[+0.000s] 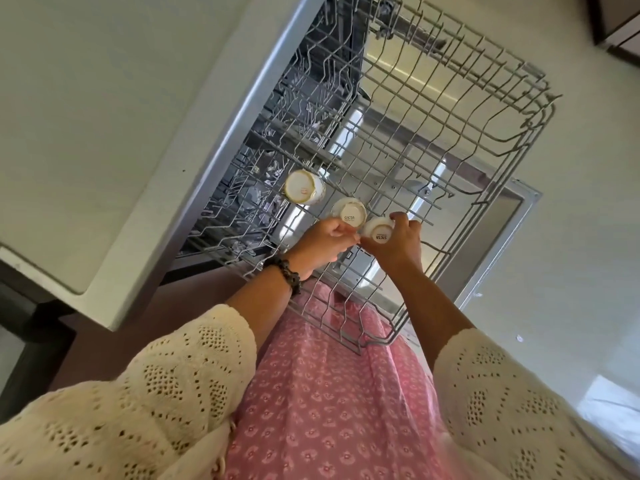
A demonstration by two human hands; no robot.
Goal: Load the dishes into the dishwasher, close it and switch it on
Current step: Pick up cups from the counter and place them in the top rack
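Upper rack: grey wire, pulled out over the open dishwasher door, long axis running from 7 o'clock to 1 o'clock.

Cups: three white, all base-up along the rack's left part.
- Far cup, at 10 o'clock of the hands, tilted, standing apart.
- Middle cup, base marked SISTA; left hand beside it, fingers curled, what they pinch cannot be told.
- Near cup, just beside the middle one; right hand grips it, fingers wrapped over its side.

Lower rack: inside the tub at 9 o'clock.

Open wire room: rack's whole right half, toward 2 o'clock.
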